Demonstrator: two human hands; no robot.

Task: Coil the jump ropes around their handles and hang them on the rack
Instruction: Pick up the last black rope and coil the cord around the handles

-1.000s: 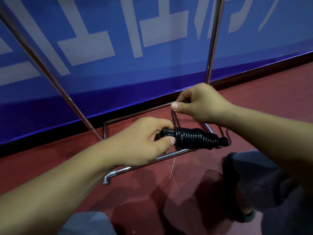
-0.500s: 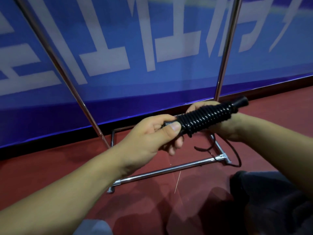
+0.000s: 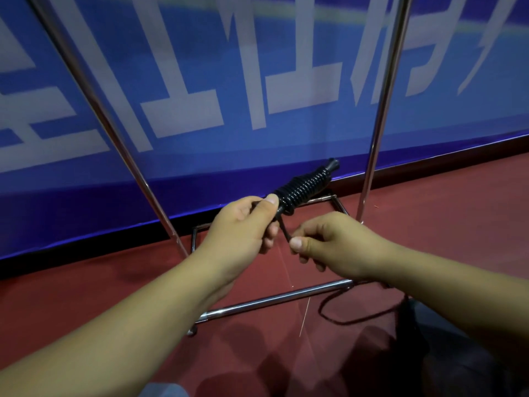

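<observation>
A black jump rope [image 3: 304, 187] is wound in tight coils round its handles, the bundle pointing up and to the right. My left hand [image 3: 243, 224] grips the bundle's lower end, thumb on top. My right hand [image 3: 329, 244] sits just below and to the right, pinching the short free strand that leaves the coils. A loose loop of rope [image 3: 343, 313] trails on the floor under my right forearm. The chrome rack [image 3: 274, 300] stands right behind my hands, its base bars on the floor.
Two slanted chrome uprights [image 3: 380, 110] of the rack rise on either side of my hands. A blue banner [image 3: 257, 81] with large white characters stands close behind. The floor [image 3: 429, 202] is red. My dark trouser leg [image 3: 463, 353] fills the lower right.
My right hand came out from behind the bundle and now pinches the free strand below it. The bundle has stayed tilted up to the right. The camera view has risen a little.
</observation>
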